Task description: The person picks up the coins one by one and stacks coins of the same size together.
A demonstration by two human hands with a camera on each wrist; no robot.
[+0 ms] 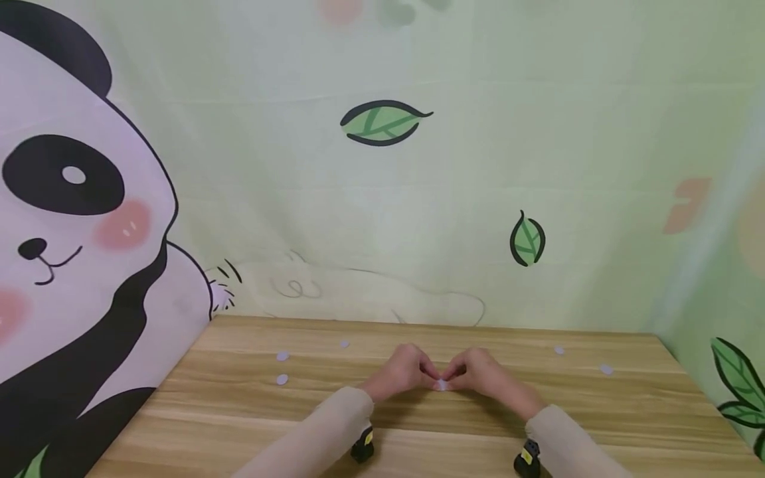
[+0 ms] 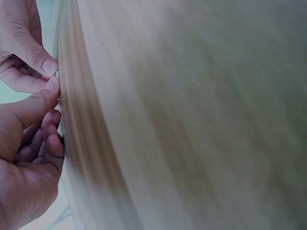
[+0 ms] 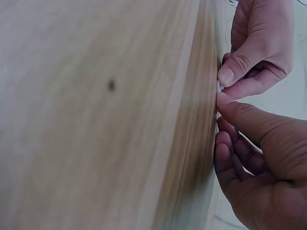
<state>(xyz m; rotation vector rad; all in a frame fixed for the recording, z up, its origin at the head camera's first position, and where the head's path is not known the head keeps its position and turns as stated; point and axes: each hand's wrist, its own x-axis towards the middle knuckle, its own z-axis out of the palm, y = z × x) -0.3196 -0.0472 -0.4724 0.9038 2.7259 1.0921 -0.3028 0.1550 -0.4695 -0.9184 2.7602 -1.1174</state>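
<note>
A small, pale, thin round disc (image 1: 441, 384) lies at the wooden tabletop's middle, between my two hands. My left hand (image 1: 403, 369) pinches its left edge between thumb and bent fingers. From the other side, my right hand (image 1: 483, 373) pinches the right edge the same way. In the left wrist view, the thumb of the left hand (image 2: 29, 158) comes close to the right hand's thumb, with only a sliver of the disc showing between them. The right wrist view has the right hand (image 3: 268, 167) low at the surface; most of the disc is hidden by fingertips.
More pale discs lie flat on the wooden table (image 1: 239, 425): a near-left disc (image 1: 282, 380), one behind it (image 1: 283, 356), a far disc (image 1: 344, 344), and two at right, a disc (image 1: 559, 350) and another disc (image 1: 606, 369). A printed cloth backdrop (image 1: 269, 153) rises behind.
</note>
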